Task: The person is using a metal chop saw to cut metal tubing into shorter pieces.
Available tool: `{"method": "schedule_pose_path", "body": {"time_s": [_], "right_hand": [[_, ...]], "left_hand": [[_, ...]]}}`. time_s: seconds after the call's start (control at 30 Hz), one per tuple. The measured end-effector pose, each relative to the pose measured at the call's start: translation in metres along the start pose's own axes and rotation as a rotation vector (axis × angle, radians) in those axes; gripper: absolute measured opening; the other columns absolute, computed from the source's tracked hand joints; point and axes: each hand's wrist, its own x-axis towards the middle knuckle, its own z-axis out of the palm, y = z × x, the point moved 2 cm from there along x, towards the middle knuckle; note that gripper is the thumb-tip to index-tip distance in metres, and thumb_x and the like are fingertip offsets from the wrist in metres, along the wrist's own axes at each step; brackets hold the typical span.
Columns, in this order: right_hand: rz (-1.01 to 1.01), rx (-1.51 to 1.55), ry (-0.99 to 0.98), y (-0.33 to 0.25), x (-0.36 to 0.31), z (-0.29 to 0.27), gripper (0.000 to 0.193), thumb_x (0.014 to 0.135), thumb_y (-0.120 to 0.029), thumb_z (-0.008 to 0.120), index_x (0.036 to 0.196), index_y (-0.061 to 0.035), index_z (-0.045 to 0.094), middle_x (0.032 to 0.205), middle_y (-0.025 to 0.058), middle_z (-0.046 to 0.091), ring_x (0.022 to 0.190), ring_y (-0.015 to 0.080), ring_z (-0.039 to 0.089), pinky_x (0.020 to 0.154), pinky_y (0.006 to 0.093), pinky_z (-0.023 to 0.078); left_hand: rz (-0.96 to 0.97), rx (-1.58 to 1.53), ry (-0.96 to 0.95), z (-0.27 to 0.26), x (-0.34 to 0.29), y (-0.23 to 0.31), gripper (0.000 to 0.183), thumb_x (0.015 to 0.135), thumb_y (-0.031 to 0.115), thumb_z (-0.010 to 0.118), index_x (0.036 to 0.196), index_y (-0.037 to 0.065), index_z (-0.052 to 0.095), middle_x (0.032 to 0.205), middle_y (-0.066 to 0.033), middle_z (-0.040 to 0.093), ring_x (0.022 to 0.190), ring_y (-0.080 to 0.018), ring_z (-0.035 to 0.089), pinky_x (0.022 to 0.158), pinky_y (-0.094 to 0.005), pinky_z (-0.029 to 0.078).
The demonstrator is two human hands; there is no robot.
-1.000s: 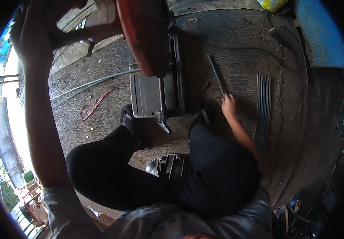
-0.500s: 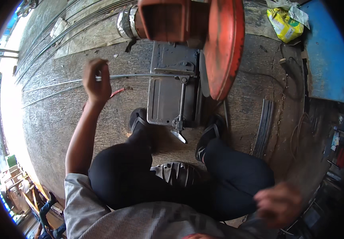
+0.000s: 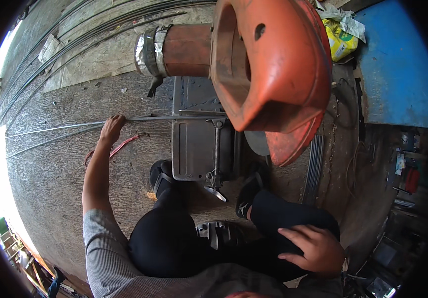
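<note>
My left hand (image 3: pixel 111 130) is closed around a long thin metal rod (image 3: pixel 149 118), left of the chop saw's grey base (image 3: pixel 188 154). The rod runs rightward across that base to the clamp, whose screw (image 3: pixel 217 149) points back toward me. Over the base stands the saw's orange motor head (image 3: pixel 273 69) with a red disc guard (image 3: pixel 298 144). Part of the grey cutting disc (image 3: pixel 257 142) shows below it; where the rod ends at the right is hidden. My right hand (image 3: pixel 318 250) lies on my right thigh, fingers apart and holding nothing.
A second rod (image 3: pixel 50 142) lies to the left, with more long rods (image 3: pixel 75 49) beyond. A bundle of cut rods (image 3: pixel 314 169) is right of the saw. A red strip (image 3: pixel 123 145) lies near my left hand. A blue sheet (image 3: pixel 397 74) and yellow bag (image 3: pixel 340 39) are far right.
My left hand has come down from above the rod and closed around it. My right hand has moved in onto my thigh. The saw head now looks larger and farther right as the view shifted.
</note>
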Motion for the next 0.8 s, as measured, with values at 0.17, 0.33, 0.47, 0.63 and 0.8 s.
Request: {"method": "schedule_pose_path", "body": {"time_s": [0.17,0.33,0.47,0.63,0.8], "right_hand": [[-0.107,-0.075,-0.031,-0.015,0.012,0.0,0.051,0.075,-0.037,0.068,0.112,-0.0036,0.058,0.09,0.0091,0.06,0.075,0.0199,0.061,0.067,0.0284,0.052],[-0.209,-0.07,-0.061,-0.04,0.033,0.004,0.043,0.075,-0.032,0.068,0.109,-0.0055,0.059,0.089,0.0075,0.059,0.074,0.0208,0.061,0.065,0.0305,0.052],[-0.276,0.145,-0.258,-0.055,0.088,0.032,0.022,0.084,-0.023,0.057,0.095,-0.004,0.055,0.078,0.0126,0.06,0.071,0.0312,0.063,0.059,0.0416,0.052],[-0.192,0.001,0.02,-0.065,0.273,0.114,0.016,0.084,-0.015,0.049,0.083,-0.0017,0.058,0.083,0.0195,0.062,0.082,0.0365,0.062,0.069,0.0464,0.05],[-0.18,-0.27,0.487,-0.085,0.447,0.192,0.016,0.081,-0.012,0.049,0.085,-0.0025,0.061,0.084,0.012,0.063,0.082,0.0276,0.062,0.066,0.0375,0.053]], "left_hand": [[0.036,-0.032,0.079,0.001,-0.009,0.005,0.01,0.086,0.016,0.049,0.087,0.006,0.052,0.085,-0.0125,0.056,0.087,-0.0326,0.053,0.078,-0.0417,0.041],[0.048,0.006,0.146,-0.003,-0.012,0.008,0.013,0.088,0.02,0.049,0.089,0.007,0.053,0.084,-0.0122,0.056,0.086,-0.0322,0.053,0.076,-0.042,0.04],[0.085,0.042,0.177,0.001,-0.012,0.015,0.012,0.087,0.017,0.048,0.092,0.008,0.052,0.087,-0.011,0.057,0.089,-0.0305,0.054,0.08,-0.041,0.04],[0.02,0.025,0.239,0.009,-0.013,0.018,0.011,0.087,0.019,0.049,0.09,0.009,0.052,0.085,-0.0094,0.055,0.089,-0.0283,0.053,0.08,-0.0392,0.04],[0.026,-0.1,0.316,0.015,-0.012,0.01,0.019,0.083,0.026,0.057,0.087,0.008,0.054,0.085,-0.0095,0.056,0.087,-0.0286,0.054,0.079,-0.0388,0.041]]}}
